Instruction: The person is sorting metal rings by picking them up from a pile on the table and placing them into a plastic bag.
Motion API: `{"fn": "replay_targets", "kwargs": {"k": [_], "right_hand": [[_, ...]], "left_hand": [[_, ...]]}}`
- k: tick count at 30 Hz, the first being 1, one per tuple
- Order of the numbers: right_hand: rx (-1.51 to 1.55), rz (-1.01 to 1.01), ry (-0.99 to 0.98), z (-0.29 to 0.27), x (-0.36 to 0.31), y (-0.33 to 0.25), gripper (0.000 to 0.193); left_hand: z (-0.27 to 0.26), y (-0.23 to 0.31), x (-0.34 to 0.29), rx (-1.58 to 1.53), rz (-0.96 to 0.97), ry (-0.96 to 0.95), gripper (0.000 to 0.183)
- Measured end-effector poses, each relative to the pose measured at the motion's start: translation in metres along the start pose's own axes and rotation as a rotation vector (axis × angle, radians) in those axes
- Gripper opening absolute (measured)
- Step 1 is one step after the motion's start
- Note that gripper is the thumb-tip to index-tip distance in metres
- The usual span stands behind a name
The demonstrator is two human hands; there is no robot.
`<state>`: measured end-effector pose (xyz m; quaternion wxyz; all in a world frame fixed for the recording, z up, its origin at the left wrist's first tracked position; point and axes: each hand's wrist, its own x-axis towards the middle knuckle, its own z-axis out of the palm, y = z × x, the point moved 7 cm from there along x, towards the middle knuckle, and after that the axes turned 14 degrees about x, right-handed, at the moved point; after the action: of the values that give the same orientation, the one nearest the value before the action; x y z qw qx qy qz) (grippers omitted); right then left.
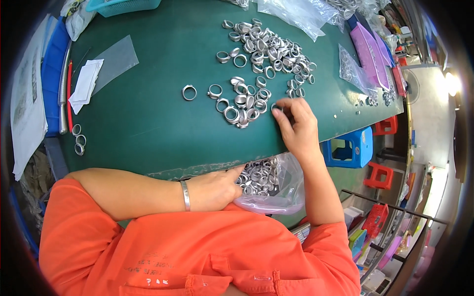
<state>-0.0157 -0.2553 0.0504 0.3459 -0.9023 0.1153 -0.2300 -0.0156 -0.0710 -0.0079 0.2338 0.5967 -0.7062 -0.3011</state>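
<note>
At the right of a small cluster of silver metal rings (pixel 241 102), my right hand (pixel 299 129) pinches a single ring (pixel 277 107) between thumb and fingers, on or just above the green table. A bigger heap of rings (pixel 276 52) lies farther back. Below the near table edge hangs a clear plastic bag (pixel 289 197) with many rings (pixel 257 177) inside. My left hand (pixel 217 190) grips its left rim, with the index finger along the opening; some of its fingers are hidden. One loose ring (pixel 189 92) sits apart, left of the cluster.
On the green table (pixel 148 133), several rings (pixel 79 140), white papers (pixel 86 84), a red pen (pixel 69 96) and a metal rod (pixel 64 89) lie at left. Pink trays (pixel 369 54) and plastic bags (pixel 353 71) stand far right. Blue (pixel 353 148) and red stools (pixel 379 175) are beyond.
</note>
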Motion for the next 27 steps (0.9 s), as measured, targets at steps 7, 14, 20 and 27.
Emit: {"fn": "replay_targets", "kwargs": {"k": [7,14,20,27], "right_hand": [[0.076,0.135,0.117,-0.012,-0.008,0.005,0.021],[0.34,0.049,-0.468,0.001,-0.02,-0.005,0.015],[-0.009,-0.019,-0.041,-0.024,0.007,0.009,0.024],[-0.085,0.004,0.064,-0.015,0.005,0.044,0.023]], "left_hand": [[0.002,-0.003,0.001,-0.043,-0.034,-0.066,0.006],[0.0,-0.003,0.001,-0.024,-0.009,-0.026,0.007],[-0.001,0.0,-0.002,-0.022,0.034,0.017,0.008],[-0.003,0.0,0.0,-0.058,0.011,-0.063,0.007]]}}
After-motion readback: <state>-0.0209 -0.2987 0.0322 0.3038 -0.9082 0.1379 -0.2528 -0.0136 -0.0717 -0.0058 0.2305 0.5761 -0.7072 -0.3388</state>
